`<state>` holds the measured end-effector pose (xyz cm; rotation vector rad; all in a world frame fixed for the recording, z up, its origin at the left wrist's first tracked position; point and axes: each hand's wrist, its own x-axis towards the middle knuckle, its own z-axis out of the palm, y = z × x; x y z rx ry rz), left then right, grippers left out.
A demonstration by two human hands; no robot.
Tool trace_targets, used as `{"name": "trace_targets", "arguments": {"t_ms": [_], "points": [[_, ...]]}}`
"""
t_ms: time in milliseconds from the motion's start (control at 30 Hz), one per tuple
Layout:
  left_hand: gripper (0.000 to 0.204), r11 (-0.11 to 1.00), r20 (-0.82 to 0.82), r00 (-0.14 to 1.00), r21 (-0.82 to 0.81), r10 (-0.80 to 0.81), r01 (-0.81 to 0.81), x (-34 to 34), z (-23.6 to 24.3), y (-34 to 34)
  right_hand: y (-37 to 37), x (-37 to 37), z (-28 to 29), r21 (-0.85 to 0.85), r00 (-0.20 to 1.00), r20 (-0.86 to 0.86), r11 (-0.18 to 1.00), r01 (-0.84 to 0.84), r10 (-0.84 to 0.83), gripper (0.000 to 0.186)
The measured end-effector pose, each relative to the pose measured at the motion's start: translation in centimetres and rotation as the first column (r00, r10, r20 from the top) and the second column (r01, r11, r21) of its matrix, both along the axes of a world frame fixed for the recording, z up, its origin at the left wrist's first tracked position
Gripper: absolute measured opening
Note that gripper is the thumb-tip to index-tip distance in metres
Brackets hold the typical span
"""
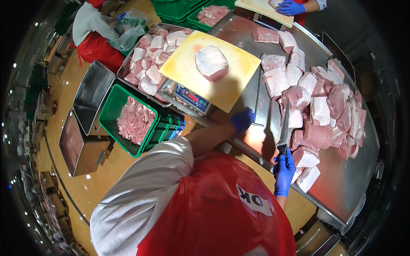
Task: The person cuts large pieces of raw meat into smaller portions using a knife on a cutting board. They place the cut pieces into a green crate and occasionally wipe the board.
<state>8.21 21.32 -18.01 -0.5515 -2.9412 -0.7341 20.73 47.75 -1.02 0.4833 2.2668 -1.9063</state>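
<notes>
Many meat chunks [318, 135] crowd knife [285, 128] | scale [191, 98] under board [239, 72] | green crate [110, 112] left

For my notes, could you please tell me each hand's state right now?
Left blue-gloved hand: open or closed, cannot be told.
Right blue-gloved hand: closed, holding a long, narrow, pointed steel knife.

A glossy red apron [205, 205] covers the chest at the lower middle of the frame, creased, with a white patch [255, 200] bearing dark lettering. The white left sleeve [141, 183], loose and wrinkled, ends around the elbow. Thin blue gloves cover the left hand [242, 120] and right hand [283, 168]; the right sleeve seems hidden behind the apron.
</notes>
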Motion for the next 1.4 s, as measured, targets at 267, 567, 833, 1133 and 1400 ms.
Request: {"name": "trace_targets", "arguments": {"t_ms": [267,567,833,1133,1400], "points": [[0.017,0.884,-0.184,0.938,0.426,0.295,-0.195,13.4,6.6,-13.1,-4.3,-3.7,1.7,-0.051,0.988,0.049,0.988,-0.144,0.146,0.044],[0.055,0.332,0.331,0.224,-0.32,0.917,-0.887,31.6,-1.5,-44.7,-9.1,-6.6,0.9,-0.038,0.95,0.034,0.95,-0.309,0.31,0.042],[0.044,0.31,0.148,0.338,0.181,0.929,-0.933,20.3,4.1,-42.4,-12.2,-10.4,1.1,0.293,0.727,-0.326,0.796,-0.53,0.604,0.046],[0.023,0.736,-0.236,0.814,0.604,0.53,-0.304,-2.1,15.3,-34.4,-18.8,-12.7,6.0,0.783,0.483,-0.25,0.469,-0.408,0.839,0.047],[0.029,0.896,-0.02,0.959,0.363,0.283,-0.256,-11.3,18.0,-33.3,-20.8,-11.4,6.4,0.796,0.58,-0.1,0.415,-0.441,0.809,0.049]]}}
